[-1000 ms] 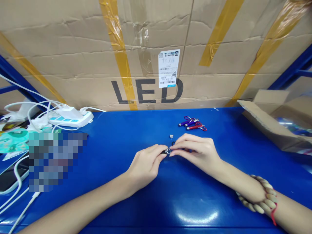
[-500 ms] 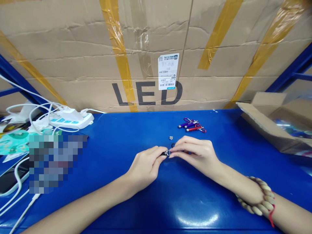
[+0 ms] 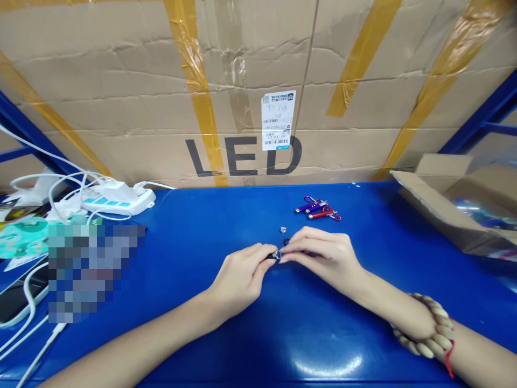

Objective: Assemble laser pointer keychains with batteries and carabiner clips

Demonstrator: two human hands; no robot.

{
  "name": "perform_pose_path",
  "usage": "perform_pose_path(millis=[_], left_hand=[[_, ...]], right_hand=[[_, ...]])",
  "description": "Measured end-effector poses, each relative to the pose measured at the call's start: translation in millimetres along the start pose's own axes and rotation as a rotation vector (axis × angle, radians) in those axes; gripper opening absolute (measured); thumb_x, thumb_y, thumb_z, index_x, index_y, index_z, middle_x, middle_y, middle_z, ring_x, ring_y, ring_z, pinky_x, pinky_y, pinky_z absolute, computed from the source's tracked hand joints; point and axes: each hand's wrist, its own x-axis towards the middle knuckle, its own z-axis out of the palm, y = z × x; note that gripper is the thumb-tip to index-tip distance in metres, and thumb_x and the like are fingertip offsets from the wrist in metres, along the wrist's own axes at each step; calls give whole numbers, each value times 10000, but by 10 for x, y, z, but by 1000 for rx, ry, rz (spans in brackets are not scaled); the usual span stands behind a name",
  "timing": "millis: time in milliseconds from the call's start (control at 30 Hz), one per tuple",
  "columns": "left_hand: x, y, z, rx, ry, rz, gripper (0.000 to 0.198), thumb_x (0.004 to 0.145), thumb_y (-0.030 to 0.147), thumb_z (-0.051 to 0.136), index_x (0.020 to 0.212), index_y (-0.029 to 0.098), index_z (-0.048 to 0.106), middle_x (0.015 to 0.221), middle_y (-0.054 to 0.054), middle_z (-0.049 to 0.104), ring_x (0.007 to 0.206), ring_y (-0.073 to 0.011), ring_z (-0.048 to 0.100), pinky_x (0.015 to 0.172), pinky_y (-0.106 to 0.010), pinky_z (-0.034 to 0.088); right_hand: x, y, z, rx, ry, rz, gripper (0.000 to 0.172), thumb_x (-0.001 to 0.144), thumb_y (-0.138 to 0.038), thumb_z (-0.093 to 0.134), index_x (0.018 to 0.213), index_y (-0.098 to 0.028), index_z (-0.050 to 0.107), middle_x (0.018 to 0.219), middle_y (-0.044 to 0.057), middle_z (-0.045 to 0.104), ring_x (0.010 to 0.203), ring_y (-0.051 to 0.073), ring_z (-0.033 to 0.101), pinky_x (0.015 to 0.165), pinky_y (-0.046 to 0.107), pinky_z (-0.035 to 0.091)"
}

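My left hand (image 3: 241, 277) and my right hand (image 3: 326, 257) meet at the middle of the blue table (image 3: 202, 226). Between their pinched fingertips sits a small dark cylinder with a silver end (image 3: 276, 254), a mini flashlight. Both hands are closed on it. Just beyond the fingers lie a tiny silver cap (image 3: 283, 230) and a small dark ring (image 3: 286, 241) on the table. Farther back rests a small heap of purple and red keychain flashlights (image 3: 317, 208). A beaded bracelet (image 3: 430, 328) circles my right wrist.
A big taped cardboard box marked LED (image 3: 250, 97) walls off the back. An open cardboard box (image 3: 452, 205) stands at the right. At the left are a white power strip (image 3: 117, 196) with cables, a phone (image 3: 18, 293) and a blurred patch.
The hands stay pinched on the small flashlight with only slight finger shifts. The camera has tipped a little, so everything sits slightly lower in view.
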Motion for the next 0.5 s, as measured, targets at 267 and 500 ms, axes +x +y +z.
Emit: perform_pose_path(millis=[267,500], left_hand=[[3,-9,3,-1,-1,2,240,904,204,356,994,220,578,918,-17,653,819,-148,604,755,-251,466],[5,-11,5,-1,-1,6,234,903,200,360,994,211,575,919,-20,652,817,-148,602,751,-252,464]], right_hand=[[7,-4,6,-31,-3,0,123,810,-253,594,786,-187,695,761,12,681,656,85,617,577,164,459],[0,-4,6,-16,-9,14,97,796,-241,614,793,-189,696,762,10,676,645,84,610,577,165,455]])
